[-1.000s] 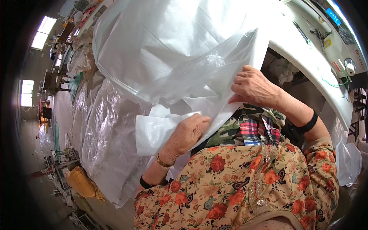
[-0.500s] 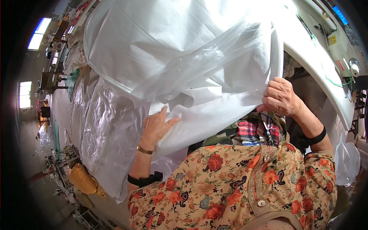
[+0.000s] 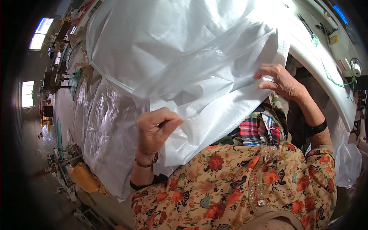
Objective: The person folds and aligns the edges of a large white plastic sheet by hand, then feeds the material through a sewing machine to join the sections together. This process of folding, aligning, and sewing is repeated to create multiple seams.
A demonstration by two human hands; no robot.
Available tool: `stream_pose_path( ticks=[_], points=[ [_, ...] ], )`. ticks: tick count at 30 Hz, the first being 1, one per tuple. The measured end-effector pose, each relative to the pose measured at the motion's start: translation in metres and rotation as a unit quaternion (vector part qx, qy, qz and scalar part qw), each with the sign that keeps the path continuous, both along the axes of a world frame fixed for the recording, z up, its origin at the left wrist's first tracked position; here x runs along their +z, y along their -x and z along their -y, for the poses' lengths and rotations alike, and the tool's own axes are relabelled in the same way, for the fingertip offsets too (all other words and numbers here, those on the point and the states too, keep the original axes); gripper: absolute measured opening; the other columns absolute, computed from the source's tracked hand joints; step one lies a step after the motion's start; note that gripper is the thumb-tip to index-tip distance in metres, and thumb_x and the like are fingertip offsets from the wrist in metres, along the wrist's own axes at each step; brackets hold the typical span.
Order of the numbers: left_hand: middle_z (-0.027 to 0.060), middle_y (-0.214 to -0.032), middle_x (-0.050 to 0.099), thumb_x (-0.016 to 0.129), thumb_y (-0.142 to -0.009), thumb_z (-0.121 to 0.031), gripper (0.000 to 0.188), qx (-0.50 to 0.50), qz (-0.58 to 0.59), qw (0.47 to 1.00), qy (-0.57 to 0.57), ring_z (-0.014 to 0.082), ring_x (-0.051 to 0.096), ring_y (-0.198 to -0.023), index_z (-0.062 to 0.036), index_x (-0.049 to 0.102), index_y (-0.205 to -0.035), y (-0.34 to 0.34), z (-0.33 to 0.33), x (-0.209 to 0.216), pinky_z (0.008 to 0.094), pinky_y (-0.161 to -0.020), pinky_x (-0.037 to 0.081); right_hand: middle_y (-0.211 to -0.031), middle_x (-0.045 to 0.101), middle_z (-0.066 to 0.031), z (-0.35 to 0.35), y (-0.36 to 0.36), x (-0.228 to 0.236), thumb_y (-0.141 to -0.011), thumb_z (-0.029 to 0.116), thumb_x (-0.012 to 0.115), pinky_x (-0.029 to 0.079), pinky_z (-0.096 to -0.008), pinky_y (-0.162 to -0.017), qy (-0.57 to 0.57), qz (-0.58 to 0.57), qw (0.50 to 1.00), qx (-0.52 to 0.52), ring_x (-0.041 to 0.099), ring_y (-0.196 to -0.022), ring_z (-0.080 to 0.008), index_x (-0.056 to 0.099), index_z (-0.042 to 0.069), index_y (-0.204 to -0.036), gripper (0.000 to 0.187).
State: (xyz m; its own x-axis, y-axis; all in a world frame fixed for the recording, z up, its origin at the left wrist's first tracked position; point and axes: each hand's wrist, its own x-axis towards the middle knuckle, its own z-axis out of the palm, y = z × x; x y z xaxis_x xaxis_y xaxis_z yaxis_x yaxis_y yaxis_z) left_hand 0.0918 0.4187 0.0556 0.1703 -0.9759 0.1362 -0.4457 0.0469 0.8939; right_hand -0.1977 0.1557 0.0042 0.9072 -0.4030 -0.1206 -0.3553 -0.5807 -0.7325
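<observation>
While the left hand [image 3: 156, 128] curls at the white sheet [image 3: 214, 122], its grip unclear, the right hand [image 3: 279, 81] gapes loosely; straightening seems underway, calling next for a firm pinch.

White worktable [image 3: 319, 63], its curved near edge bare from 2 to 3 o'clock; on it a pale machine body [image 3: 339, 46] toward 2, a slim dark tool [image 3: 305, 24] just inside that, and loose green thread [image 3: 329, 74] between 2 and 3. A broad white textured sheet [image 3: 153, 46] covers the top around 12, creased, its near part sloping off to rest over the camouflage-clad lap [image 3: 279, 104] toward 4. At 9, crumpled clear film [image 3: 100, 115] lies heaped, hiding whatever bears it.
</observation>
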Motion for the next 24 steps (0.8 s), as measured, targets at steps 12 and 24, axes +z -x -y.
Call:
stream_pose_path(
  ticks=[12, 24],
  points=[
    [0.0077, -0.077, 0.068, 0.064, -0.097, -0.020, 0.022, -0.045, 0.026, 0.996, -0.072, 0.0104, 0.056, -0.067, 0.0014, 0.070, -0.098, 0.024, 0.063, 0.025, 0.0273, -0.063, 0.048, -0.079, 0.068, -0.0164, -0.083, -0.067, 0.057, -0.094, 0.022, 0.066, 0.051, -0.0362, -0.063, -0.110, 0.048, 0.986, 0.111, 0.067, -0.067, -0.0265, 0.062, -0.001, -0.109, 0.028],
    [-0.0067, -0.073, 0.049, 0.059, -0.100, -0.026, 0.031, -0.035, -0.169, 0.976, -0.132, 0.0044, 0.041, -0.068, -0.0021, 0.061, -0.081, 0.002, 0.042, -0.032, 0.0225, -0.059, 0.035, -0.063, 0.057, -0.0136, -0.084, -0.048, 0.050, -0.092, 0.013, 0.065, 0.047, -0.0402, -0.055, -0.025, 0.158, 0.981, 0.106, 0.061, -0.057, -0.0317, 0.059, 0.002, -0.090, 0.012]
  ],
)
